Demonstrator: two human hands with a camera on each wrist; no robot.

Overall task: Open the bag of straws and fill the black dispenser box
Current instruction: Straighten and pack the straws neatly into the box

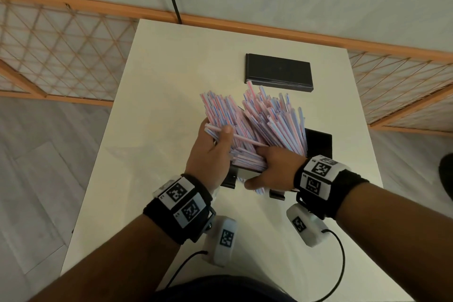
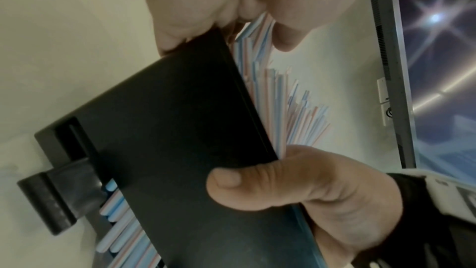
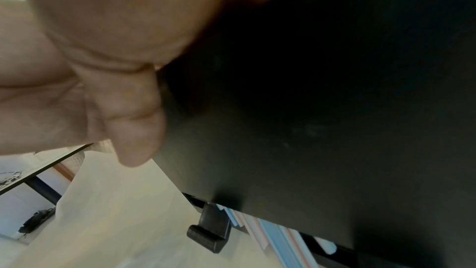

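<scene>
A thick bundle of pink-and-blue striped straws [image 1: 257, 117] stands slanted in the open black dispenser box [image 1: 318, 142], fanning up and away from me. My left hand [image 1: 210, 152] grips the bundle's left side, thumb over the top straws. My right hand [image 1: 279, 167] holds the box's front wall [image 2: 167, 129], with its thumb [image 2: 257, 186] outside and its fingers hidden among the straws. Straw ends [image 2: 121, 221] show in the slot at the bottom of the box [image 3: 309, 109]. No bag is in view.
The box's flat black lid [image 1: 278, 72] lies on the white table [image 1: 159, 81] behind the box. A wooden lattice fence [image 1: 49, 44] runs round the table's far side. A monitor [image 2: 438, 68] stands off to one side.
</scene>
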